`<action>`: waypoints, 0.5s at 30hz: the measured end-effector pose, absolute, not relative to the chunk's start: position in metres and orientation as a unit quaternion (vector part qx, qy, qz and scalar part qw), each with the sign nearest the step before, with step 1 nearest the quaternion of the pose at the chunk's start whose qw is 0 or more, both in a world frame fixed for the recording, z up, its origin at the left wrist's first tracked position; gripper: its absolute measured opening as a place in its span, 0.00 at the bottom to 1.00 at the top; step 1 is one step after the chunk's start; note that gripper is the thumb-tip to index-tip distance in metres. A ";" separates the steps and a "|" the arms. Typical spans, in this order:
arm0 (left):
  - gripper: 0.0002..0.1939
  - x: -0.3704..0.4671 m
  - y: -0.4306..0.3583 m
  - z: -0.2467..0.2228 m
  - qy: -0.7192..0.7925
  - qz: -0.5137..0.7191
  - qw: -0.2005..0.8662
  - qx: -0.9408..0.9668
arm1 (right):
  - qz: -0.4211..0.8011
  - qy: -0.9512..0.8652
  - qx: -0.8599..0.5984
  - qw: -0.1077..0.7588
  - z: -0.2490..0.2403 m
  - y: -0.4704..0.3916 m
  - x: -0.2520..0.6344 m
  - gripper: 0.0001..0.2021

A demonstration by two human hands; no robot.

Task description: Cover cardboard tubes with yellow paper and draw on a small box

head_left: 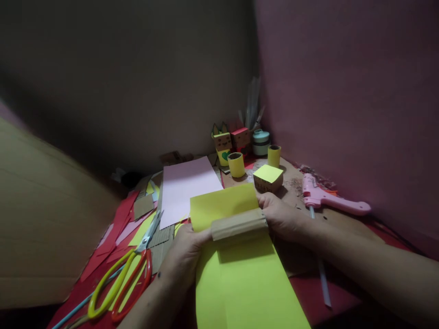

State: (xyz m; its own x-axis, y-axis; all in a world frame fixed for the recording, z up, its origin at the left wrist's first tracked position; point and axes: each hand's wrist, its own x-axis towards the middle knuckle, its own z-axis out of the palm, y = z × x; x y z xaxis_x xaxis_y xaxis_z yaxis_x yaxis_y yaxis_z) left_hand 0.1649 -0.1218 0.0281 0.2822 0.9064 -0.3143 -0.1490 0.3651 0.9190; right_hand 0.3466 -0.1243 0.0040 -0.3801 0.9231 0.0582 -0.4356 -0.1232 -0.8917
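Note:
A long sheet of yellow paper lies between my hands, its far end bent upward. Across it rests a folded brown cardboard strip. My left hand grips the left end of the strip and the paper, thumb on top. On the right end, my right hand pinches the strip and the paper's edge. The fingers of both hands are partly hidden under the paper. Just beyond the paper stands a small cardboard box with a yellow top.
Scissors lie at left among paper scraps, beside a pink sheet. Behind are yellow rolls, two decorated box figures and a light blue container. A pink glue gun lies at right, near the wall.

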 end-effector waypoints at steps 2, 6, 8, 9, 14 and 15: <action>0.33 0.165 -0.122 0.027 0.454 0.370 0.707 0.396 | 0.702 -0.448 -0.264 0.486 0.004 -0.125 0.347 0.17; 0.30 0.165 -0.121 0.024 0.430 0.360 0.742 0.367 | 0.705 -0.460 -0.265 0.470 0.008 -0.128 0.348 0.17; 0.29 0.165 -0.121 0.024 0.427 0.356 0.750 0.359 | 0.700 -0.473 -0.271 0.461 0.012 -0.129 0.349 0.17; 0.28 0.165 -0.121 0.024 0.427 0.353 0.752 0.357 | 0.695 -0.483 -0.273 0.457 0.014 -0.130 0.349 0.18; 0.26 0.162 -0.119 0.022 0.442 0.349 0.748 0.351 | 0.664 -0.532 -0.282 0.442 0.019 -0.132 0.349 0.20; 0.26 0.162 -0.118 0.021 0.442 0.351 0.748 0.349 | 0.662 -0.535 -0.284 0.440 0.019 -0.132 0.349 0.20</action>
State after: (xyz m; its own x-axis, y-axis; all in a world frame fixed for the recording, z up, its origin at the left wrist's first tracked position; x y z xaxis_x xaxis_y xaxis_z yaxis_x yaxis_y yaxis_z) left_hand 0.1616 -0.1183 0.0212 0.3632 0.8335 -0.4163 -0.2163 0.5100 0.8325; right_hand 0.3493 -0.1321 0.0186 -0.4502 0.8879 0.0945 -0.2793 -0.0396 -0.9594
